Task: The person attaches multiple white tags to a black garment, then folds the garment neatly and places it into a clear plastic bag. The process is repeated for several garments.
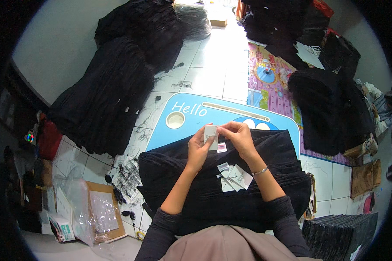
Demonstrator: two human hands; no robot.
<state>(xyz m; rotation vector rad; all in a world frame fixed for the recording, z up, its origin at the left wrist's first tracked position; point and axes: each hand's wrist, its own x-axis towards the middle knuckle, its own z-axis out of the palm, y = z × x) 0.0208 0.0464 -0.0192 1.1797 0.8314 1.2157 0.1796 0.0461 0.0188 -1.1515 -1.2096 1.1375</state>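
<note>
My left hand (197,153) holds up a small white printed hang tag (210,132), thumb across its face. My right hand (239,138) is closed in a pinch at the tag's upper right edge; any string or pin there is too small to make out. Below my hands a stack of folded black garments (183,191) lies over the near part of a blue folding table (161,138). A white sewn-in label (222,147) shows on the top garment, just under the tag. Nearer me, between my forearms, several loose white hang tags (240,177) lie fanned out on the black cloth.
Tall heaps of black garments stand at left (100,95) and right (322,108). Black thread scraps (128,178) litter the white tiled floor. A cardboard piece (106,209) with clear plastic lies lower left. A colourful mat (274,82) runs along the right; another black stack (339,235) sits lower right.
</note>
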